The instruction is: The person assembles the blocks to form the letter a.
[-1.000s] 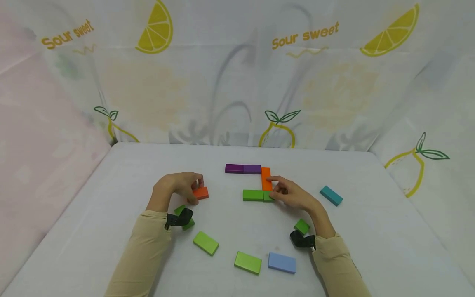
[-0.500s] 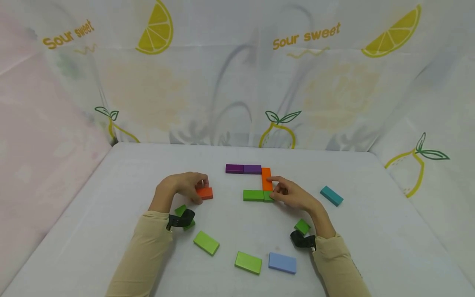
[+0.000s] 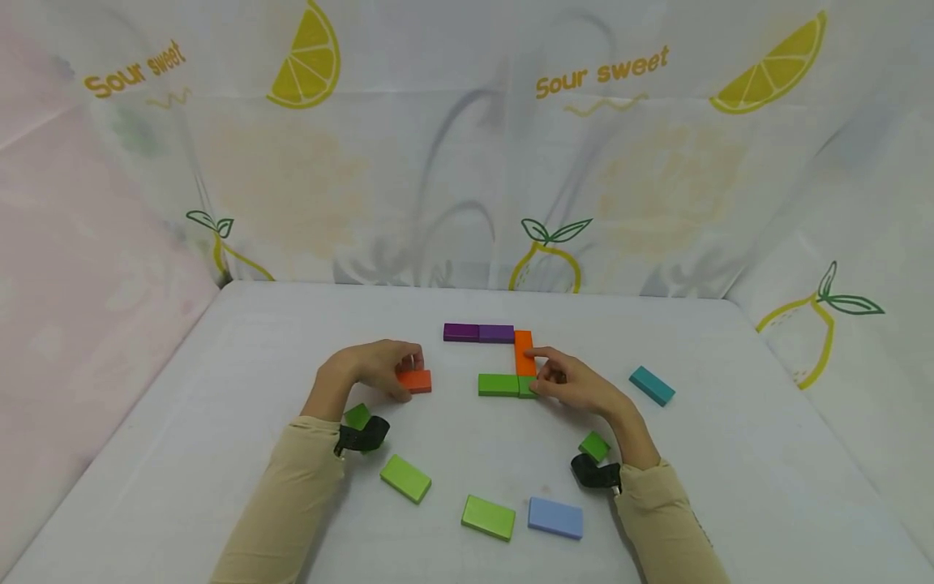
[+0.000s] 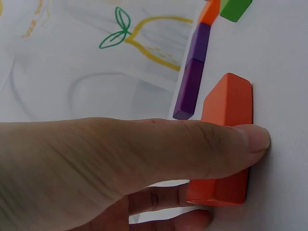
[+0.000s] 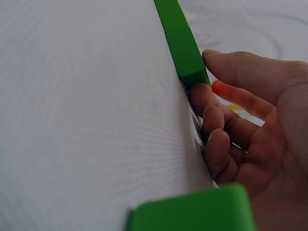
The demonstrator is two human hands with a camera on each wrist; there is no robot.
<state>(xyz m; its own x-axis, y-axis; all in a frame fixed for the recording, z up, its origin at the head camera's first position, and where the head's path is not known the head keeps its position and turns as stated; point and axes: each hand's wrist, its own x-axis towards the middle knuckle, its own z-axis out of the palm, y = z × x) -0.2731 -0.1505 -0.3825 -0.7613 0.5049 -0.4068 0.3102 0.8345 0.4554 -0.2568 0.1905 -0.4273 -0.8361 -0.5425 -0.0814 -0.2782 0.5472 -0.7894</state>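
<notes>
My left hand (image 3: 375,362) grips a red-orange block (image 3: 417,381) flat on the table, left of a row of blocks. In the left wrist view, the thumb lies across the near side of that block (image 4: 226,101). Two purple blocks (image 3: 477,333) lie end to end at the back. An upright-running orange block (image 3: 523,349) joins them to a longer green block (image 3: 499,385) and a small green block (image 3: 526,388). My right hand (image 3: 580,383) holds the small green block at its right end (image 5: 190,60); its index finger touches the orange block.
A teal block (image 3: 652,385) lies at the right. Another small green block (image 3: 594,445) is under the right wrist; green pieces (image 3: 357,416) are partly hidden by the left wrist camera. Two lime blocks (image 3: 405,478) and a light blue block (image 3: 555,517) lie nearer the front.
My left hand has slid the red-orange block rightward, toward the row, and turned it straighter. My right hand and the other blocks have stayed in place.
</notes>
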